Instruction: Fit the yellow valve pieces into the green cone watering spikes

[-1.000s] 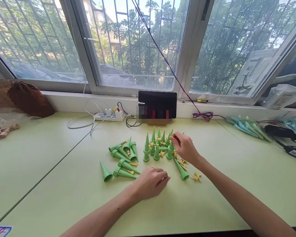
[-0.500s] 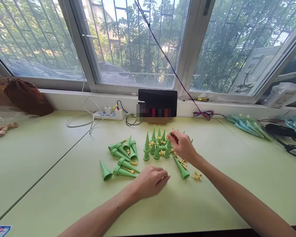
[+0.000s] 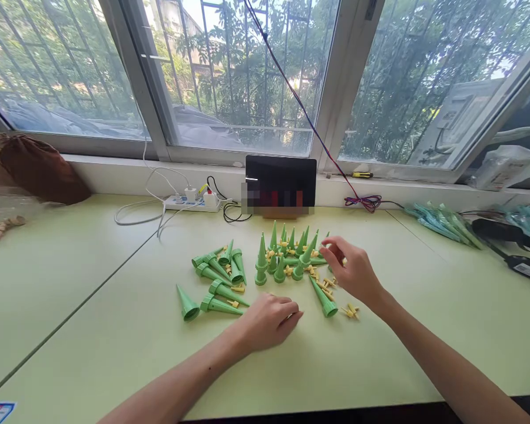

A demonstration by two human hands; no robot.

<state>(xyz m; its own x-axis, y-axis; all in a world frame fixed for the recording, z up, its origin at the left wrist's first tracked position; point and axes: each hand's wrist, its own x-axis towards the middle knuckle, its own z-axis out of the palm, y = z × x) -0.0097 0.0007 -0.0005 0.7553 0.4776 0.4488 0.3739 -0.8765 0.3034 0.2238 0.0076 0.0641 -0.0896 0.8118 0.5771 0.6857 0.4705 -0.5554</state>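
Many green plastic cones (image 3: pixel 287 253) stand upright in a cluster at the middle of the pale green table (image 3: pixel 115 330). More green cones (image 3: pixel 218 277) lie on their sides to the left. Small yellow pieces (image 3: pixel 324 284) are scattered among them. My right hand (image 3: pixel 355 272) hovers just right of the standing cluster, fingers loosely curled and apart, with nothing seen in them. My left hand (image 3: pixel 269 321) rests on the table in front of the cones, fingers curled under; whether it holds anything is hidden. One cone (image 3: pixel 323 297) lies between my hands.
A dark tablet (image 3: pixel 280 185) leans against the window sill behind the cones. A white power strip (image 3: pixel 192 203) with cables lies to its left. A brown bag (image 3: pixel 37 171) sits far left. Teal packets (image 3: pixel 444 224) and a black device (image 3: pixel 506 232) lie at the right.
My right hand let go of an upright cone in the cluster and drew back to the right. My left hand stayed put. The camera tilted slightly.
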